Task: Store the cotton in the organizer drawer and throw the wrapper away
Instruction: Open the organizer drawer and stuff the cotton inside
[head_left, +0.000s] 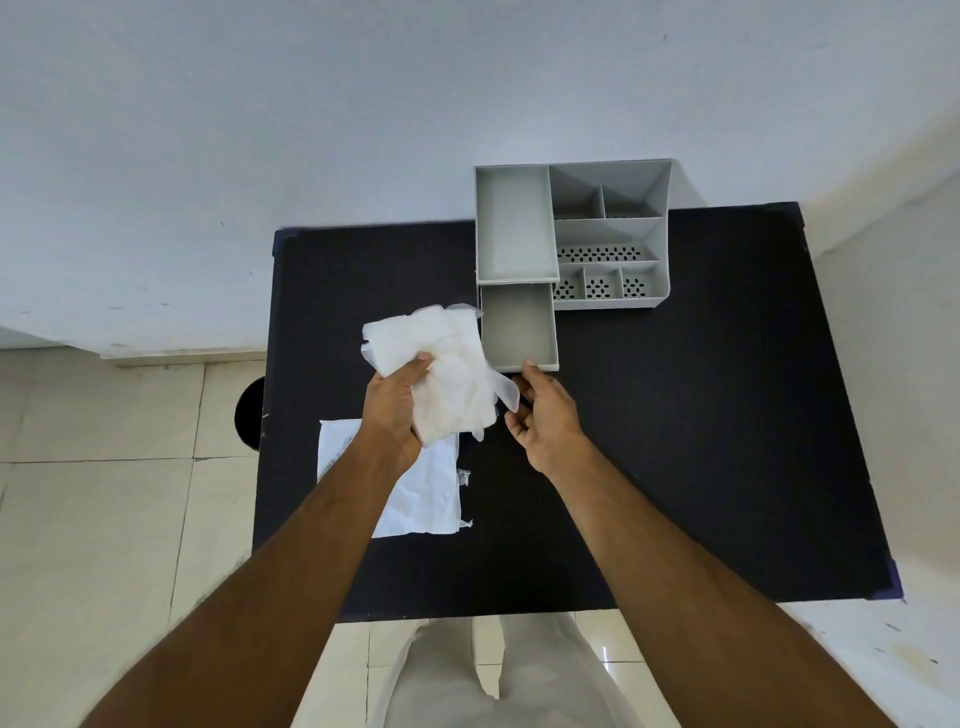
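Note:
My left hand is shut on a stack of white cotton that sits partly inside a clear plastic wrapper, held above the black table. Just to its right, the grey organizer's lower drawer is pulled out toward me and is empty. My right hand is at the drawer's front edge, its index fingertip touching the front wall and the other fingers loosely curled with nothing in them. The wrapper's loose end hangs close to my right fingers.
A white sheet lies on the table under my left forearm, with small clear scraps at its right edge. A round black bin shows on the tiled floor beside the table's left edge. The organizer stands against the wall.

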